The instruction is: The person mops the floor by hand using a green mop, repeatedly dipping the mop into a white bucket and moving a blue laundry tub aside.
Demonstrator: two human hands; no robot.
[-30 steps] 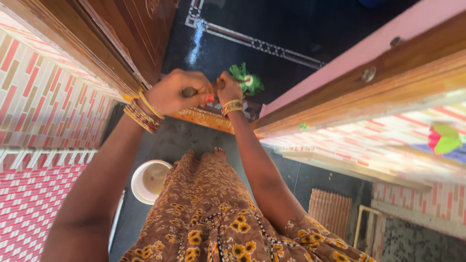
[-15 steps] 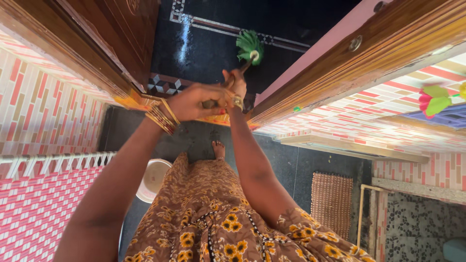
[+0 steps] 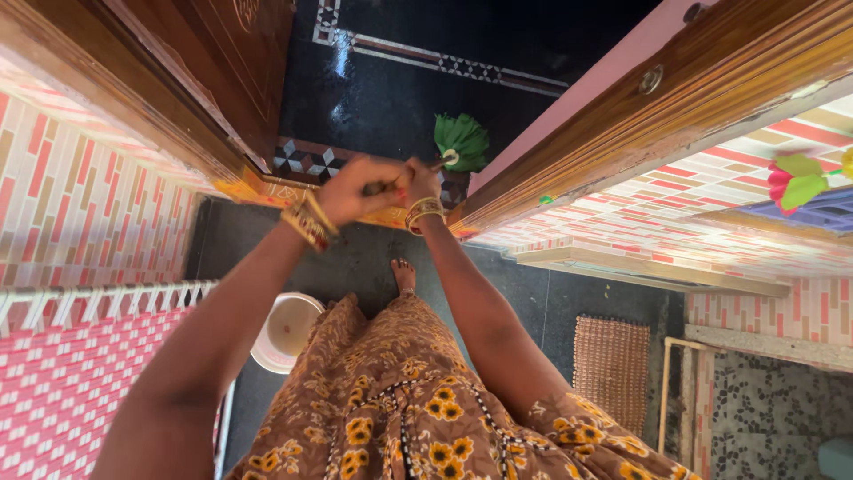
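Holding a stick (image 3: 384,187), the left hand (image 3: 360,188) and right hand (image 3: 420,182) are both wrapped tight around it, side by side. Its green mop (image 3: 461,142) rests on the dark floor (image 3: 391,98) past the doorstep (image 3: 306,160). A white bucket (image 3: 284,331) sits by the dress (image 3: 391,400).

Both hands (image 3: 391,187) hide most of the broom handle (image 3: 435,164).

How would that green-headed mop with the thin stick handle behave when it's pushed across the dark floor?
The green-headed mop probably flops and splays, since its head is a loose bunch of strands. The thin stick handle looks stiff; it stays straight under the grip of both the left hand and the right hand. It seems light for its size.
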